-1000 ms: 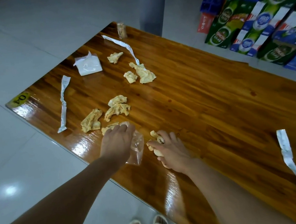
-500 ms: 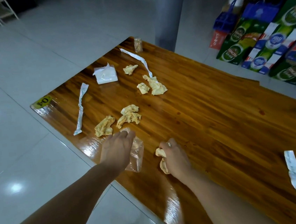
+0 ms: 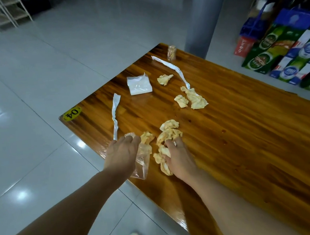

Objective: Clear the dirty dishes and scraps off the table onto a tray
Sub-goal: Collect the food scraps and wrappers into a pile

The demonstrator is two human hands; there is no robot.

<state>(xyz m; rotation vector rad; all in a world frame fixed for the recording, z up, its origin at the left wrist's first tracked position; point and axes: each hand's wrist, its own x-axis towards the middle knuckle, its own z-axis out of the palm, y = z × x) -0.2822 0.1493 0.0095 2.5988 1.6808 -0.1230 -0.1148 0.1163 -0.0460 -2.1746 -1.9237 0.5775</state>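
The right hand (image 3: 175,158) grips a bunch of crumpled yellow napkins (image 3: 163,160) and touches another yellow wad (image 3: 168,134) just ahead. The left hand (image 3: 121,155) holds a clear plastic bag (image 3: 142,163) at the near edge of the shiny brown wooden table (image 3: 249,145), fingers curled on it. More yellow wads (image 3: 196,99) lie farther away, nearer the right hand. A long white paper strip (image 3: 115,115) points away from the left hand. No tray shows.

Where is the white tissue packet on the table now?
The white tissue packet lies near the table's far left corner, between a long paper strip and a crumpled napkin.
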